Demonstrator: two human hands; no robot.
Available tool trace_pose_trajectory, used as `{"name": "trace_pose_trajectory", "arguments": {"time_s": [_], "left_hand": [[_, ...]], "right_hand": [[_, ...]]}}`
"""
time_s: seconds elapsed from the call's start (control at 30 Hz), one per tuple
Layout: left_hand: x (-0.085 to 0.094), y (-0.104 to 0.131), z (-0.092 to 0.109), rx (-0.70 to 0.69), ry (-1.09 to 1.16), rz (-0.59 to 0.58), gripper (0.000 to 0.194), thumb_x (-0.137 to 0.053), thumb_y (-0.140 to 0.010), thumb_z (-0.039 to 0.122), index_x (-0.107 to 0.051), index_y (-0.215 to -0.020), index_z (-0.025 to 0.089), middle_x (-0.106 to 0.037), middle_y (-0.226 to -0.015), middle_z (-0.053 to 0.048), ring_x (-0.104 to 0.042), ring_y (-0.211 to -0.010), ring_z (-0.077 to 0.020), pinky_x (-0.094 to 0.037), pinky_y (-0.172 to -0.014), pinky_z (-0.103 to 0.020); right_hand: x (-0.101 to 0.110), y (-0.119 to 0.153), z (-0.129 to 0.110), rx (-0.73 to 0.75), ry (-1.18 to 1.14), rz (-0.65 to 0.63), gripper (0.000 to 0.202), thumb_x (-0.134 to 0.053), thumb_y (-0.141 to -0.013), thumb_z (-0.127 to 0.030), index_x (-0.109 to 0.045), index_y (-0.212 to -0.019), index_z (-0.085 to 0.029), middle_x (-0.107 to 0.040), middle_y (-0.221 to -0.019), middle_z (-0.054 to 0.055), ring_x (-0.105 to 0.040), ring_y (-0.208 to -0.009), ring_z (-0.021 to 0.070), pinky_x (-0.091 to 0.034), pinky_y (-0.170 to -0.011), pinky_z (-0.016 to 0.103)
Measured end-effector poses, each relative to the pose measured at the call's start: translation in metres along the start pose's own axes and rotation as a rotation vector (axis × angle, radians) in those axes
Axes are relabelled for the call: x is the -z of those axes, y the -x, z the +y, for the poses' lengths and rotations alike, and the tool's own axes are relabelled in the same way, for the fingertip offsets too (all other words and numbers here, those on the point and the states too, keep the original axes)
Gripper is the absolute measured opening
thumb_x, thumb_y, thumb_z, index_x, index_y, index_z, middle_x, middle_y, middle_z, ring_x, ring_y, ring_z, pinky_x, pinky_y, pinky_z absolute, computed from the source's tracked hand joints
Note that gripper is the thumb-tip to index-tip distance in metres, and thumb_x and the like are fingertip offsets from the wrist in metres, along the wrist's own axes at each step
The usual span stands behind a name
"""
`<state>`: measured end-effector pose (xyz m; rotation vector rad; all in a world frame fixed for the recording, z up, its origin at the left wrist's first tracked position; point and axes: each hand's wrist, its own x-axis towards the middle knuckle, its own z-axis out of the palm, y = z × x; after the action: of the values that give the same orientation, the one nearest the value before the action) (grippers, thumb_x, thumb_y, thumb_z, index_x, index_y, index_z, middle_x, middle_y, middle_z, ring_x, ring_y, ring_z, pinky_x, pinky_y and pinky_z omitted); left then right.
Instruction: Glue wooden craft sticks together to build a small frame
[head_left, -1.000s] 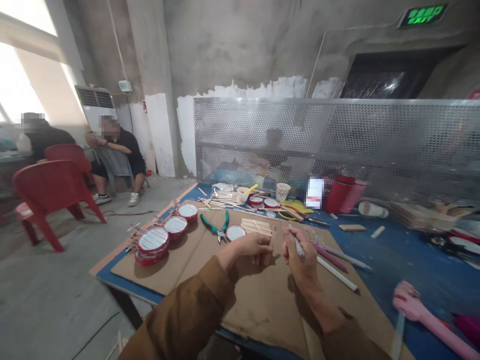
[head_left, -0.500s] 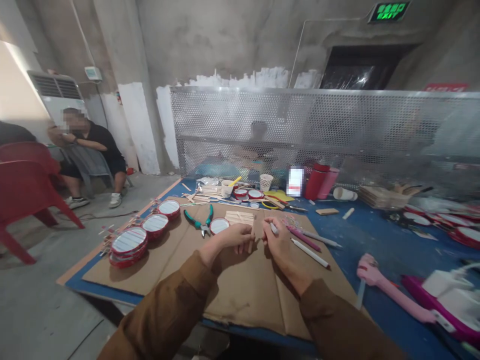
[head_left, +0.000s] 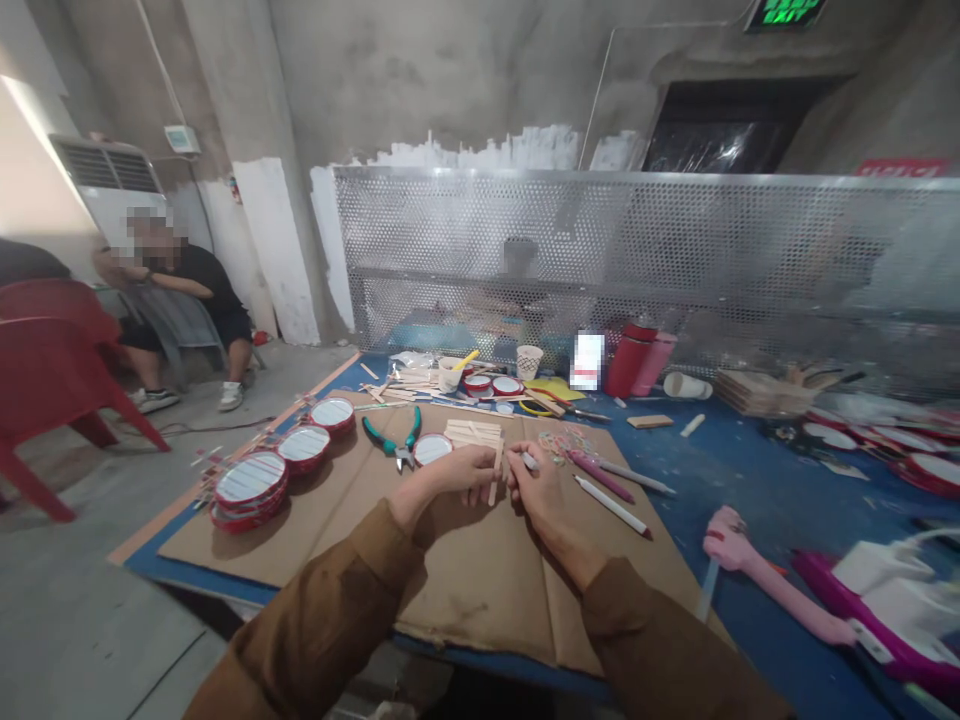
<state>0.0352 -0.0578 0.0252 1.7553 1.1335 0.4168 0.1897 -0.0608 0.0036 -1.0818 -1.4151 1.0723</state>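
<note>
The left hand (head_left: pixel 469 474) pinches a stick (head_left: pixel 496 478), the right (head_left: pixel 537 478) a pen (head_left: pixel 530 461), inside the cardboard's (head_left: pixel 480 590) edges.

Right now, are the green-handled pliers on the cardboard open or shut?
Open: the green-handled pliers lie on the cardboard with their two handles spread wide apart.

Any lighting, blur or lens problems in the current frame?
Head view: bright patch at upper left looks washed out; glare on the dark doorway; soft shadow beside the stacked discs; wide-angle stretch toward the edges; seated person's head pixelated; marker in the right hand too small to judge its tip.
</note>
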Motion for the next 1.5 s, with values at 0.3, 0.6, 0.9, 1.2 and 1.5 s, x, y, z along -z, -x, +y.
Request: {"name": "trace_pose_trajectory", "arguments": {"time_s": [0.3,0.6,0.9,1.2,1.5], "left_hand": [[0.000,-0.002,-0.001,-0.009,-0.003,-0.014,0.033,-0.037,-0.093,0.039,-0.050,-0.072,0.016,-0.057,-0.054,0.002,-0.049,-0.038,-0.0072,-0.041,-0.043,-0.019],[0.001,-0.001,-0.002,0.017,0.081,-0.034,0.040,-0.042,-0.090,0.053,-0.049,-0.075,0.016,-0.058,-0.055,0.003,-0.048,-0.038,-0.0061,-0.040,-0.043,-0.017],[0.000,-0.006,-0.009,0.026,0.111,-0.046,0.027,-0.039,-0.093,0.035,-0.053,-0.080,0.015,-0.060,-0.058,0.002,-0.051,-0.039,-0.0086,-0.043,-0.044,-0.021],[0.001,-0.004,-0.007,0.021,0.077,-0.048,0.029,-0.041,-0.091,0.032,-0.052,-0.071,0.015,-0.058,-0.054,0.002,-0.051,-0.039,-0.0089,-0.042,-0.045,-0.021],[0.001,-0.001,-0.004,0.000,0.043,-0.041,0.020,-0.041,-0.090,0.025,-0.052,-0.076,0.015,-0.056,-0.052,0.004,-0.050,-0.039,-0.0068,-0.041,-0.044,-0.018]], "right_hand": [[0.001,-0.003,0.007,0.016,-0.003,-0.007,0.032,-0.057,-0.076,-0.049,-0.054,-0.087,-0.019,-0.048,-0.046,-0.008,-0.042,-0.033,0.0082,-0.033,-0.030,0.017],[0.001,0.000,0.002,-0.036,-0.014,0.026,0.032,-0.057,-0.074,-0.049,-0.055,-0.087,-0.019,-0.049,-0.046,-0.008,-0.042,-0.032,0.0086,-0.032,-0.030,0.018],[0.002,0.002,-0.001,-0.069,-0.014,0.026,0.036,-0.059,-0.073,-0.052,-0.055,-0.085,-0.019,-0.049,-0.046,-0.007,-0.042,-0.033,0.0087,-0.031,-0.031,0.018],[0.002,0.001,0.003,-0.065,-0.004,0.034,0.037,-0.059,-0.073,-0.053,-0.056,-0.086,-0.018,-0.049,-0.047,-0.007,-0.043,-0.035,0.0090,-0.033,-0.033,0.018],[0.003,-0.001,0.006,0.066,0.374,-0.069,0.033,-0.041,-0.086,-0.042,-0.058,-0.102,-0.018,-0.059,-0.059,-0.001,-0.056,-0.048,0.0158,-0.042,-0.046,0.025]]}}
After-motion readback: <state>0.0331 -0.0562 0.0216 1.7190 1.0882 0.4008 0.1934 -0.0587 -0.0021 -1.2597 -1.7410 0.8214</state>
